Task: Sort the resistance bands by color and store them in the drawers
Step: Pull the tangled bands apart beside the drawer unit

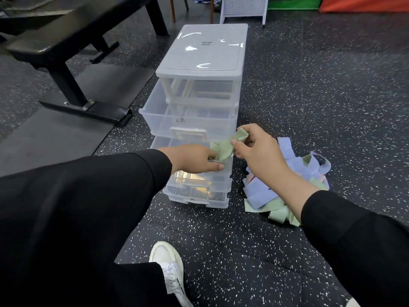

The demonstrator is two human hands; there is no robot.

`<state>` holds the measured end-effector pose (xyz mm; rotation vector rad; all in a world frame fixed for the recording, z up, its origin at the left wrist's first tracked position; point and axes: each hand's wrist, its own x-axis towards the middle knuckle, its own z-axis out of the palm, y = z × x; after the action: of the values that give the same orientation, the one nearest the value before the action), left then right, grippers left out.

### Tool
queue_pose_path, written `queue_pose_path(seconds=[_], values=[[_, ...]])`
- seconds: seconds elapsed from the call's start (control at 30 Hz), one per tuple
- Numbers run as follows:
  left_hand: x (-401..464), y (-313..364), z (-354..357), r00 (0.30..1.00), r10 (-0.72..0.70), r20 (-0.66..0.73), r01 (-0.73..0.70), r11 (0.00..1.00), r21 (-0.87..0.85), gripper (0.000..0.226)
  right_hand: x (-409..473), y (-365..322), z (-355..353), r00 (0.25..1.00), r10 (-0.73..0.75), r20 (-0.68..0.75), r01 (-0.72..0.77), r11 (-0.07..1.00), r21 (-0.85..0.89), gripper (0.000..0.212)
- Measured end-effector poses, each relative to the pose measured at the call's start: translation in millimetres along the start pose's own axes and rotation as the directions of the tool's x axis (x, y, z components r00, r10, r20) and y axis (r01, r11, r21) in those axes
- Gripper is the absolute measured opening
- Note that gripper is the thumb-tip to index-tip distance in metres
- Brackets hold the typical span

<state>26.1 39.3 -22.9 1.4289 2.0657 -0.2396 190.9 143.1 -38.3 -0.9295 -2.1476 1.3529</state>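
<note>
Clear plastic drawer unit (202,52) stands on speckled dark floor (309,96). Second drawer (188,120) pulled well out, looks empty through the clear walls; small scribble on its front, unreadable. Top drawer slot behind it shows only pale frame parts, contents hard to make out. Lower drawers partly covered by the left forearm; something yellowish shows through one, cannot tell what.

Both hands hold one pale green band (223,148) over the front right corner of a drawer just below the pulled-out one. Right hand (261,151) pinches the band's upper fold between thumb and fingers, closed on it. Left hand (194,158) grips the lower part of the band, fingers curled and hidden under the fabric, thumb stretched along the drawer rim. Hands close together, joined by the band. Cannot tell whether the band is already inside the drawer or just above it.

Pile of bands (285,187) lies on the floor just right of the unit: pale blue-lilac and pale green strips, a bit of pink, tangled; right forearm covers the pile's middle, so count unclear.

Black sleeves fill the lower corners. White sneaker (168,269) at bottom centre. Black bench (55,47) upper left, cut off by the frame edge.
</note>
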Motion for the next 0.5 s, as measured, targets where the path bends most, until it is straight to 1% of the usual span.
queue_pose_path(seconds=[0.1,0.17,0.23,0.3,0.37,0.43,0.5], values=[[-8,1,-2,1.0,0.004,-0.022,-0.004,1.0,-0.024,0.053,-2,0,1,0.999,0.032,0.034,-0.032,0.999,-0.011,0.038],[-19,3,-3,1.0,-0.002,-0.016,0.001,0.998,-0.064,0.058,-1,3,2,0.998,0.044,0.05,-0.043,0.999,-0.021,0.04],[-31,5,-2,1.0,-0.018,-0.021,0.015,0.993,-0.118,0.061,0,7,3,0.995,0.06,0.081,-0.061,0.998,0.01,0.039],[-41,5,-2,0.998,-0.02,-0.056,0.01,0.985,-0.17,0.054,1,9,5,0.992,0.088,0.096,-0.093,0.994,0.054,0.04],[-50,8,-4,0.992,-0.032,-0.123,0.002,0.972,-0.234,0.042,0,8,7,0.989,0.099,0.11,-0.107,0.991,0.074,0.041],[-58,13,-7,0.979,-0.048,-0.199,-0.007,0.965,-0.264,0.035,-1,2,9,0.99,0.099,0.099,-0.107,0.991,0.082,0.035],[-64,15,-8,0.968,-0.056,-0.243,-0.015,0.959,-0.282,0.037,-3,-3,9,0.992,0.099,0.078,-0.108,0.988,0.111,0.021]])
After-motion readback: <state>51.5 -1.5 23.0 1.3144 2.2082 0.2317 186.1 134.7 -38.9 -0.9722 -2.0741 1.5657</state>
